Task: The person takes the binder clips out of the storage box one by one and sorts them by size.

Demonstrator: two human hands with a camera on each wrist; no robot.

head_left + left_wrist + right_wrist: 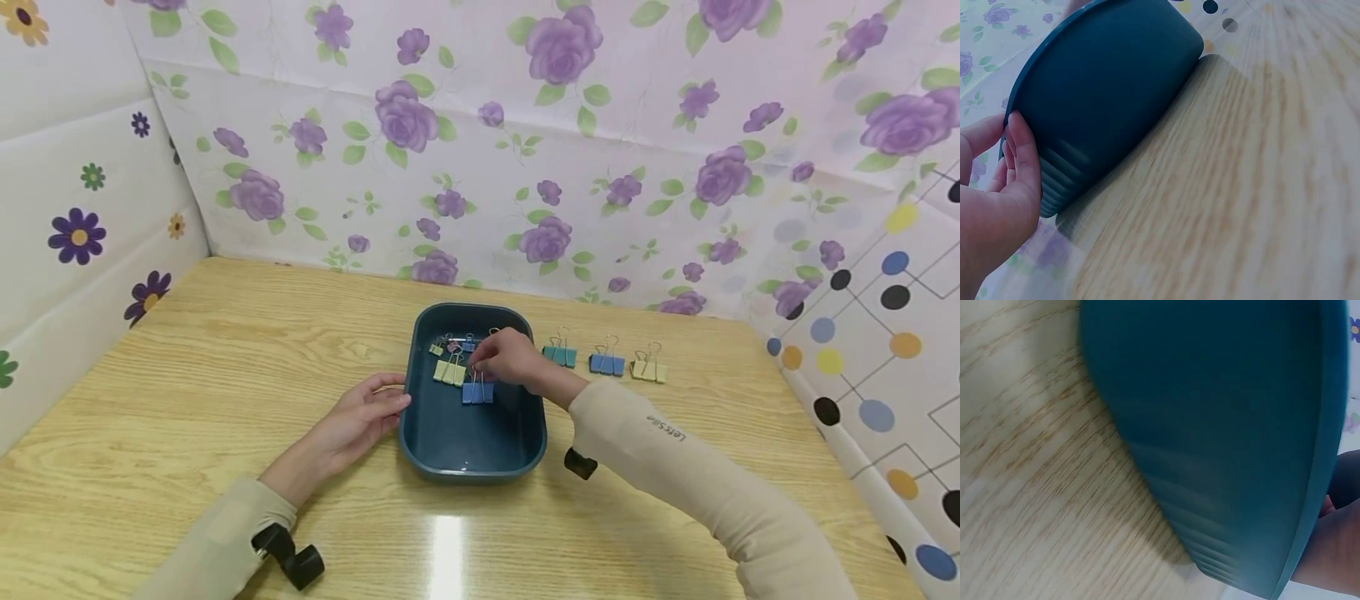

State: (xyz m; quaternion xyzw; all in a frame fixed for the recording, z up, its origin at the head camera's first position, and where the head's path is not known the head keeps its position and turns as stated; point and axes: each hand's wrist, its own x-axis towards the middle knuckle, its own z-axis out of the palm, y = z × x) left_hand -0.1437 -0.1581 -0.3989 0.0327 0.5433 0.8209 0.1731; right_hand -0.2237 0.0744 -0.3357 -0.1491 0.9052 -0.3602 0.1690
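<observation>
In the head view a dark teal plastic bin (465, 446) stands on the table. My left hand (356, 425) holds its left rim, thumb at the edge and fingers along the outer wall; the left wrist view shows those fingers (1025, 153) against the wall. Reaching in over the right rim, my right hand (510, 358) pinches the wire handles of a blue binder clip (477, 394). Beside that clip lies a yellow binder clip (449, 374). Farther back are a small yellow clip (436, 349), a small pink clip (452, 346) and a small blue clip (468, 344).
Right of the bin, a teal binder clip (559, 357), a larger blue clip (607, 365) and a pale yellow clip (648, 371) stand in a row on the wooden table (247, 358). Flowered sheeting (480, 167) hangs behind the table, with patterned sheets at both sides.
</observation>
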